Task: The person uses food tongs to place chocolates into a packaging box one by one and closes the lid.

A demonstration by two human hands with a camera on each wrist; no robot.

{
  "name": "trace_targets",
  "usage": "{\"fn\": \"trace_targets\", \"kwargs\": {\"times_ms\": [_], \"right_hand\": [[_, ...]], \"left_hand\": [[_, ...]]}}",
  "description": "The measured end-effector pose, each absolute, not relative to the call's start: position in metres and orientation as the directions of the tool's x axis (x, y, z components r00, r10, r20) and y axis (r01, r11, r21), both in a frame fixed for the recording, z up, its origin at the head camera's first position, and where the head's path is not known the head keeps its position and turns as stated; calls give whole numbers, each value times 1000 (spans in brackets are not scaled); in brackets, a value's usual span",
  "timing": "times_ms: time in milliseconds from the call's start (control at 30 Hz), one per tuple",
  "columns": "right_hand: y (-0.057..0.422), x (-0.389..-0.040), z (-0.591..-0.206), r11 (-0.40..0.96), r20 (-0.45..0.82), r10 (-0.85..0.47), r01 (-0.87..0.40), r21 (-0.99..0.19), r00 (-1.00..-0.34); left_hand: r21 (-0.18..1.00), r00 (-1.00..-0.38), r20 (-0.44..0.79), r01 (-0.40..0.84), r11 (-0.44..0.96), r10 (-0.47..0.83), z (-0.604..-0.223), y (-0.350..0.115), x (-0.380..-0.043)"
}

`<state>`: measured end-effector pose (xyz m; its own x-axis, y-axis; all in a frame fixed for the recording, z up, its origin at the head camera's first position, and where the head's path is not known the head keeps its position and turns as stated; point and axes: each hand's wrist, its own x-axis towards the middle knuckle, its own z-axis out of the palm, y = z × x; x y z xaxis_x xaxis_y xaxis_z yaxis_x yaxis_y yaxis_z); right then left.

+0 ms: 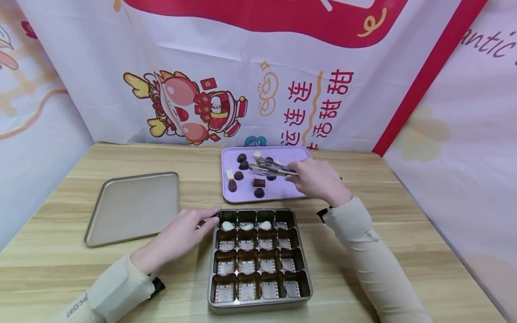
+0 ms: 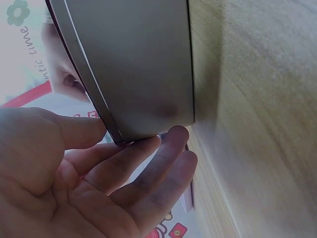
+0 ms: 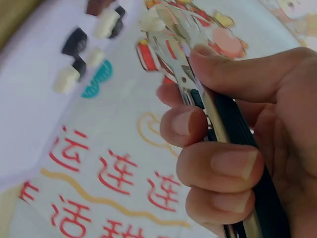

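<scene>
In the head view my right hand [image 1: 317, 179] grips metal tongs [image 1: 271, 168] over the lilac tray [image 1: 282, 193]; dark handles show in the right wrist view. At their tips there, a pale piece [image 3: 151, 22] appears. Around the tongs lie dark, brown and white chocolates, among them a square brown chocolate [image 1: 259, 183] and a white block [image 1: 230, 174]. My left hand [image 1: 183, 233] touches the far left corner of a box [image 1: 260, 307] with a brown divided insert, thumb at the rim and fingers around the corner. Three white chocolates [image 1: 228, 225] sit in its back row.
A flat gold-toned lid [image 1: 135, 208] lies on the wooden table [image 1: 48, 251] left of the box. Behind the table's far edge hangs a printed white and red cloth [image 1: 226, 54]. The lilac tray stands between this cloth and the box.
</scene>
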<state>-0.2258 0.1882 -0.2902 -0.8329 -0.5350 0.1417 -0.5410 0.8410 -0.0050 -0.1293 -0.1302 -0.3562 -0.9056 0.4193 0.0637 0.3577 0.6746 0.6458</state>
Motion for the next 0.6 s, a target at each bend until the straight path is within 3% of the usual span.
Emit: {"fn": "trace_targets", "kwargs": {"times_ms": [300,600], "right_hand": [[214,-208,-266,811,178,-577,-586,5,-797],[249,-160,-245,741,176,-667,-669,58,-724]], "left_hand": [[626,-902,95,384,679,422,-358,-134,-128],[634,-900,96,385,671,425,-359,-132,-130]]}}
